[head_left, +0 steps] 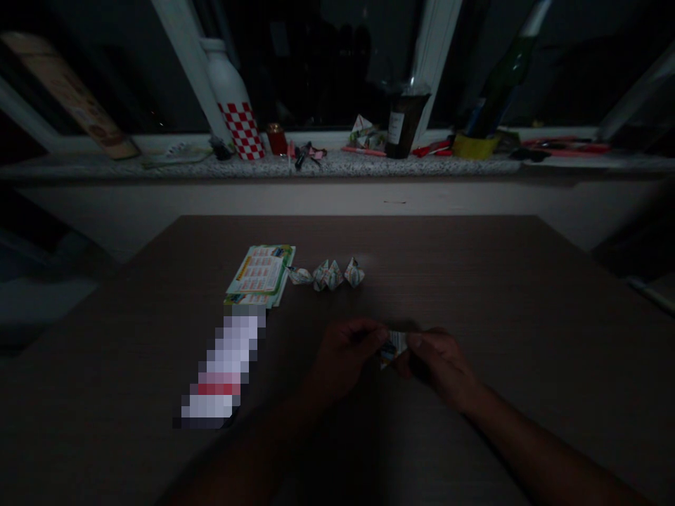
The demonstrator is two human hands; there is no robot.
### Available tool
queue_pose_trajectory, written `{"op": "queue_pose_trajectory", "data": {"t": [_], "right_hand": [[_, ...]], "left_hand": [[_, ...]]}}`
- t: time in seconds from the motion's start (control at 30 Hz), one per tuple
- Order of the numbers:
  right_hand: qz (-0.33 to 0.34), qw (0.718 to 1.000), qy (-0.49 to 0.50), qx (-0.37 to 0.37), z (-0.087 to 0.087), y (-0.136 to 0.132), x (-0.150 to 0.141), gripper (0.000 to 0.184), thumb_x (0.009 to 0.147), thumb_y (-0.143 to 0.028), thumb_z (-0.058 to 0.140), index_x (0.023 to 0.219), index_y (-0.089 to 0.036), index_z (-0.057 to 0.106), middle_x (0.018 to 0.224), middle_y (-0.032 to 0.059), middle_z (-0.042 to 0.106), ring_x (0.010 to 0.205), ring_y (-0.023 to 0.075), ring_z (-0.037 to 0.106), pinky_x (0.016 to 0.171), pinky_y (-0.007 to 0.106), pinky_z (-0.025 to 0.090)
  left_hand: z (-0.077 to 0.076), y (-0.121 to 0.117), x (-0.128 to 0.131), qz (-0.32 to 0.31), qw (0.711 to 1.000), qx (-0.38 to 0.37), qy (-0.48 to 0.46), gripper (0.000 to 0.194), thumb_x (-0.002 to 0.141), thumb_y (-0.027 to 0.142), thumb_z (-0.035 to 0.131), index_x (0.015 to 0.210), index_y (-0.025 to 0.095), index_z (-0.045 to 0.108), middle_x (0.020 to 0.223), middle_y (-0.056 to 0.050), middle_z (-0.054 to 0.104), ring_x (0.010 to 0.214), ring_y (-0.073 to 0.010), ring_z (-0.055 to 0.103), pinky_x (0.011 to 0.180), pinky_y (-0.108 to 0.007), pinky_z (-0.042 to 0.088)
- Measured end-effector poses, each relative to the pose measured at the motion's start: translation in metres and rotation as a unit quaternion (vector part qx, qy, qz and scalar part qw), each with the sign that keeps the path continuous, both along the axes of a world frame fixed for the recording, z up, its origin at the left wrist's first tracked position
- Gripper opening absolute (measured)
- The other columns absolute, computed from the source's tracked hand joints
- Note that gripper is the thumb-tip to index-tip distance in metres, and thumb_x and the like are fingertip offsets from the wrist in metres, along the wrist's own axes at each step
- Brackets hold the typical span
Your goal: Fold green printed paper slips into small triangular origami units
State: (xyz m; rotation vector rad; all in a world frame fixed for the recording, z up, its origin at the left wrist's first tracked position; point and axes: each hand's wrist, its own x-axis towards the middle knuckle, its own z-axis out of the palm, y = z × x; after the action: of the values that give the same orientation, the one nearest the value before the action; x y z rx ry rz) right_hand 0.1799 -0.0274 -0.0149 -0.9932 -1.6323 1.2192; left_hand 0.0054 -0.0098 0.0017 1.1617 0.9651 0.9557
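A small piece of folded printed paper (394,347) is held between my two hands, above the table. My left hand (345,355) pinches its left side with thumb and fingers. On its right side, my right hand (440,362) grips it the same way. Beyond the hands, several small folded paper shapes (332,275) lie in a row on the table. At the left end of that row rests a stack of printed paper sheets (258,270) with green and white faces.
A lit, blurred-out phone-like object (226,365) lies left of my hands on the brown table (474,281). Along the window sill (327,165) stand a red-checked white bottle (237,105), a dark cup (405,123), a green bottle (500,84) and small items.
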Motion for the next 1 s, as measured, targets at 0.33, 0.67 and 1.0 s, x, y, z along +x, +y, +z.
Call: {"op": "queue_pose_trajectory", "data": {"t": [0.33, 0.67, 1.0], "right_hand": [[0.03, 0.999, -0.031, 0.013, 0.002, 0.001, 0.0, 0.053, 0.093, -0.048, 0.042, 0.053, -0.017, 0.058, 0.048, 0.001, 0.054, 0.045, 0.0111, 0.049, 0.048, 0.023, 0.038], [0.018, 0.997, -0.057, 0.041, -0.005, 0.001, -0.005, 0.048, 0.091, -0.039, 0.047, 0.049, -0.017, 0.049, 0.043, -0.0022, 0.044, 0.039, 0.0071, 0.037, 0.039, 0.02, 0.027], [0.027, 0.997, -0.059, 0.033, -0.002, -0.001, -0.01, 0.042, 0.09, -0.033, 0.049, 0.051, -0.016, 0.046, 0.046, -0.0041, 0.039, 0.042, 0.0068, 0.035, 0.041, 0.02, 0.026]], "left_hand": [[-0.001, 0.001, -0.001, 0.001, 1.0, -0.001, 0.003, 0.021, 0.072, 0.035, 0.069, 0.068, 0.014, 0.068, 0.062, 0.0, 0.062, 0.06, -0.0122, 0.054, 0.06, -0.023, 0.04], [-0.002, 0.001, 0.0, 0.012, 1.0, 0.007, -0.009, 0.02, 0.071, 0.034, 0.07, 0.069, 0.014, 0.069, 0.064, 0.0, 0.063, 0.062, -0.0119, 0.053, 0.062, -0.023, 0.04], [-0.003, 0.002, 0.0, 0.041, 0.999, 0.0, -0.024, 0.018, 0.07, 0.032, 0.071, 0.069, 0.014, 0.069, 0.065, 0.0, 0.063, 0.064, -0.0117, 0.053, 0.063, -0.023, 0.04]]}}
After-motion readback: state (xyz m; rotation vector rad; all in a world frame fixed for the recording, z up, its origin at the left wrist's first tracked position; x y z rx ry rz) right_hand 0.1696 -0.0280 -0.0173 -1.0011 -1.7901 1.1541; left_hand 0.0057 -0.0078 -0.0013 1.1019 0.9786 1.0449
